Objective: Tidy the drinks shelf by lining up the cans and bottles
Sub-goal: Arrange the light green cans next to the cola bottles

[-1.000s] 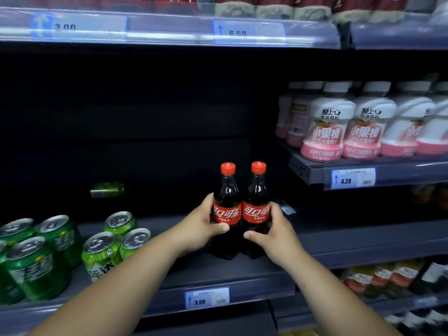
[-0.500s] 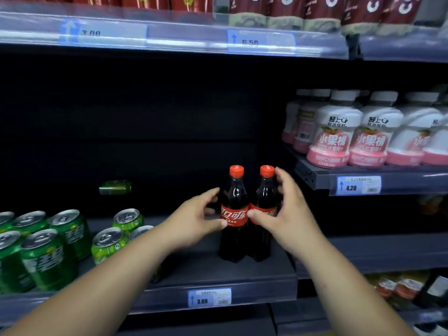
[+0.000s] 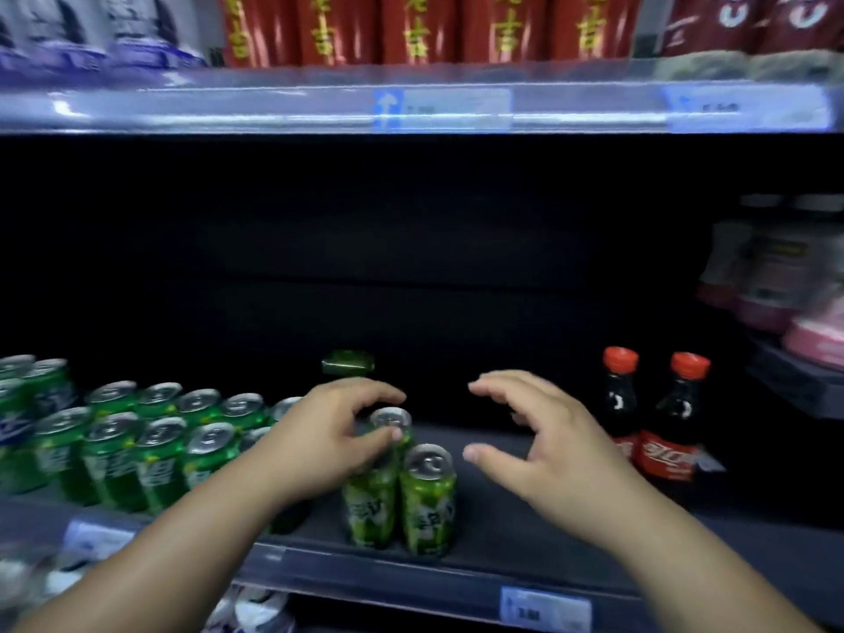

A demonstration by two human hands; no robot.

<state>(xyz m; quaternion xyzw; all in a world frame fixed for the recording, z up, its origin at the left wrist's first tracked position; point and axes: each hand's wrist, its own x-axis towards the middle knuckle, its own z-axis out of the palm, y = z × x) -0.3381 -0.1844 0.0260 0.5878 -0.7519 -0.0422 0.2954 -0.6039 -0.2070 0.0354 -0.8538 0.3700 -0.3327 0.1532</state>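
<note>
Two light green cans stand side by side near the shelf's front edge [image 3: 461, 580]. My left hand [image 3: 319, 443] arches over the left can [image 3: 370, 509], with fingers curled over its top and the thumb on its rim. Just right of the other can [image 3: 429, 500], my right hand [image 3: 543, 445] hovers with fingers spread and holds nothing. Two cola bottles [image 3: 680, 422] with red caps stand together further right. Behind my left hand a green can [image 3: 348, 362] lies on its side.
Several darker green cans [image 3: 150, 450] stand in rows at the left of the same shelf. Red cans [image 3: 411, 29] fill the shelf above. Pink and white bottles [image 3: 776, 276] sit on a higher shelf at the right. The view is blurred.
Both hands let go of the two cola bottles and moved left to the light green cans. My view swung left, so the bottles now sit at the right.
</note>
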